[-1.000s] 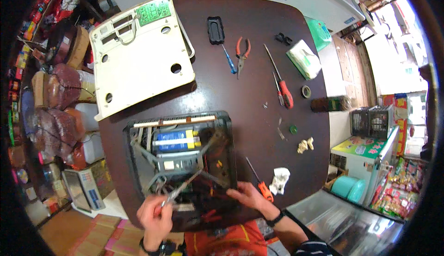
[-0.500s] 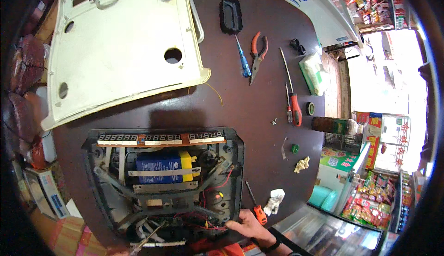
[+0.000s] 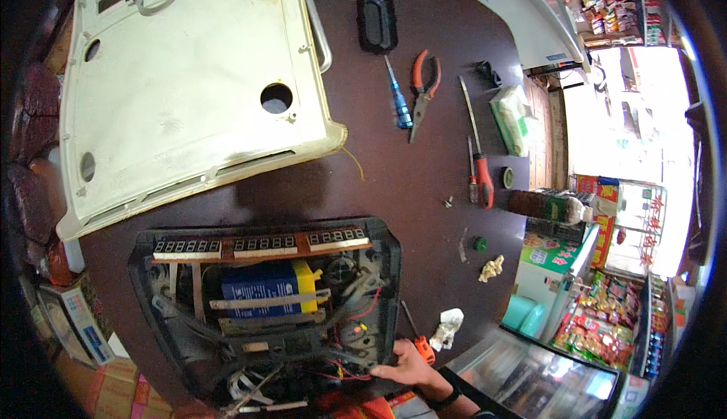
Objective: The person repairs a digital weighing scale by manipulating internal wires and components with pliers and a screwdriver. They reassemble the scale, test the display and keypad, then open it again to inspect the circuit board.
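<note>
The tabletop (image 3: pixel 424 214) is smooth, dark and softly glossy. At its left edge, the cream cover (image 3: pixel 182 116) looks like hard, smooth plastic with faint smudges. By the near edge, the black housing (image 3: pixel 392 282) is matt, dusty-looking plastic; in it, dull metal straps (image 3: pixel 269 301) cross the slick-cased battery (image 3: pixel 261 281). Toward the right edge, the red-handled screwdriver (image 3: pixel 484 182) joins shiny plastic to bare metal, and the crumpled white paper (image 3: pixel 447 326) looks soft, creased and matt.
</note>
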{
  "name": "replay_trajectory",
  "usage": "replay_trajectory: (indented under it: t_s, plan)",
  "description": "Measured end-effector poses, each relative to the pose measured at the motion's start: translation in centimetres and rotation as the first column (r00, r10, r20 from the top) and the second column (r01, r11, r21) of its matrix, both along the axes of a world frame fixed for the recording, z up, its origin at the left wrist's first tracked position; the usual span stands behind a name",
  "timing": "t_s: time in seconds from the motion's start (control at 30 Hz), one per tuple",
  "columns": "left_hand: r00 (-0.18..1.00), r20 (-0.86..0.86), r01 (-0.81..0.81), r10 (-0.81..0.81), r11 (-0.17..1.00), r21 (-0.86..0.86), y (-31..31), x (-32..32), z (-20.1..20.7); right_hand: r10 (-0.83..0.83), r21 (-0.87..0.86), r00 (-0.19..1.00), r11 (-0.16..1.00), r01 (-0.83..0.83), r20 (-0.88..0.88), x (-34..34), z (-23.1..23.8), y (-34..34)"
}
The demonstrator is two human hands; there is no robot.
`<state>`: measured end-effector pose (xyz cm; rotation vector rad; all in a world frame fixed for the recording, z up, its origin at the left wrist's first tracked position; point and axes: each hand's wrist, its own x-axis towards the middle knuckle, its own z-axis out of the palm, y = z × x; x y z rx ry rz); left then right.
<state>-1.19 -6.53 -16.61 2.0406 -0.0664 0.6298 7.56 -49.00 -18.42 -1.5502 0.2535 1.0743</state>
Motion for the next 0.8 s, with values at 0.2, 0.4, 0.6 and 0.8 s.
replay_trajectory:
  t_s: [0.2,0.4,0.6,0.8]
  plan:
    - [0.799,-0.544,0.064,-0.257,0.936,-0.347,2.3,2.8,3.8,-0.108,0.015,0.993,0.994,0.109,-0.038,-0.2,0.2,0.4]
    - [0.745,-0.558,0.340,-0.366,0.928,-0.154,-0.8,18.8,6.9,-0.067,-0.013,0.998,0.998,0.067,-0.017,0.1,-0.2,0.7]
    - [0.768,-0.477,0.421,-0.428,0.898,-0.129,-3.9,27.4,4.2,-0.129,0.013,0.990,0.991,0.130,-0.052,-0.1,-0.2,1.1]
    - [0.714,-0.525,0.458,-0.463,0.876,-0.150,-5.0,28.8,2.5,-0.104,-0.011,0.992,0.995,0.103,-0.076,0.1,-0.1,0.9]
